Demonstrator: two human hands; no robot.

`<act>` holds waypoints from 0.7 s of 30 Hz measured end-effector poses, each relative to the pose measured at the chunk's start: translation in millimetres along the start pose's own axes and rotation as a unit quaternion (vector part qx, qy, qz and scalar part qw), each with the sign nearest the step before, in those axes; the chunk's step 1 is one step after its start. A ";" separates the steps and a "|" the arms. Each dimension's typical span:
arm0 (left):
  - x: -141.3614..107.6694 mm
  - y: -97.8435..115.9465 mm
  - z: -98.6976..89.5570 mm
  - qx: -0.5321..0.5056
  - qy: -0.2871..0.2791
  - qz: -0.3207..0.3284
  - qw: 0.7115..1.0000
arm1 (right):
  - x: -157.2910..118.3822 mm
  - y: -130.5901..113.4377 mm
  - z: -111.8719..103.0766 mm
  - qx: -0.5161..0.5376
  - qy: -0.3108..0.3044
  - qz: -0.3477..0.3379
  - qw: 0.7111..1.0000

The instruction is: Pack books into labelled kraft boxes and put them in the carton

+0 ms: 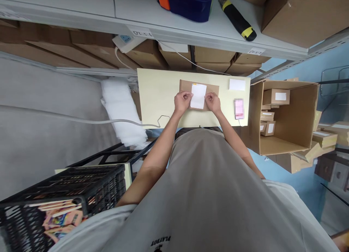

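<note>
A white label (198, 96) lies over a brown cardboard box (212, 88) on the pale yellow table (158, 95). At the label's left edge, my left hand (182, 101) pinches it between thumb and fingers. Its right edge is pinched the same way by my right hand (213, 102). Whether the label's underside touches the box all over, I cannot tell. To the right of my right hand lie a phone with a pink screen (239, 108) and a stack of white labels (237, 84).
A large open carton (253, 117) holding several small boxes stands right of the table. White foam wrap (122, 110) hangs at the left, near a black crate (103, 183). A shelf (136, 8) above bears a utility knife (237, 19) and a blue-orange tape dispenser (188, 4).
</note>
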State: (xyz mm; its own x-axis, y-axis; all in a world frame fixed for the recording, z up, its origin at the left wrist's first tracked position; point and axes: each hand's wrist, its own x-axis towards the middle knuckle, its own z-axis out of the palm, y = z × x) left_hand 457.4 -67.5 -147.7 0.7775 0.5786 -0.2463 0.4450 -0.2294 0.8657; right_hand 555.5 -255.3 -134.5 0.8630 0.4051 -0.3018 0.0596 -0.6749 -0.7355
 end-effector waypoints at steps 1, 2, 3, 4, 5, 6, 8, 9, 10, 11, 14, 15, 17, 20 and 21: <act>-0.1 0.0 0.3 0.002 0.001 0.000 1.000 | -0.3 -0.3 0.2 -0.003 0.000 -0.001 1.000; -0.2 0.0 0.8 0.005 0.002 0.001 1.000 | -0.4 -0.6 0.4 -0.006 0.001 0.000 1.000; -0.3 0.0 1.4 0.009 0.003 0.001 1.000 | -0.5 -1.0 0.7 -0.010 0.002 0.001 1.000; -0.5 0.1 2.0 0.013 0.004 0.002 1.000 | -0.5 -1.4 1.0 -0.013 0.003 0.004 1.000; -0.7 0.2 2.6 0.019 0.006 0.003 1.000 | -0.4 -1.9 1.3 -0.018 0.004 0.007 1.000; -0.9 0.3 3.2 0.024 0.007 0.006 1.000 | -0.2 -2.5 1.4 -0.023 0.004 0.011 1.000; -1.5 0.5 4.2 0.038 0.007 0.015 0.999 | 0.0 -3.7 1.7 -0.033 0.000 0.016 0.999; -2.0 0.5 4.5 0.047 0.005 0.021 0.999 | 0.1 -4.2 1.8 -0.038 -0.002 0.016 0.999; -2.5 0.5 4.8 0.057 0.002 0.027 0.998 | 0.1 -4.8 2.1 -0.042 -0.003 0.014 0.999; -3.3 0.5 5.1 0.069 -0.002 0.033 0.997 | 0.0 -5.3 2.6 -0.048 -0.004 0.011 0.999; -5.9 0.6 6.5 0.108 -0.011 0.052 0.993 | -0.3 -6.6 5.2 -0.077 -0.002 0.006 0.997; -6.6 0.7 7.4 0.118 -0.012 0.057 0.991 | -0.3 -7.0 6.4 -0.088 -0.001 0.006 0.996; -7.6 1.4 9.8 0.130 -0.008 0.058 0.990 | 0.3 -8.0 8.9 -0.103 0.004 0.007 0.995; -6.1 3.4 15.1 0.138 0.010 0.043 0.989 | 3.2 -10.0 12.3 -0.107 0.022 0.013 0.994; -4.8 4.5 17.0 0.139 0.018 0.037 0.989 | 4.8 -10.7 13.3 -0.109 0.027 0.018 0.994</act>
State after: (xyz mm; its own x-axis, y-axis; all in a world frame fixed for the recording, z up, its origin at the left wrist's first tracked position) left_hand 463.1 -84.6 -150.1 0.7986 0.5784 -0.1666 0.4961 -0.4757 0.7264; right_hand 552.3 -237.9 -136.1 0.8919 0.3484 -0.2884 0.1299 -0.8082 -0.5744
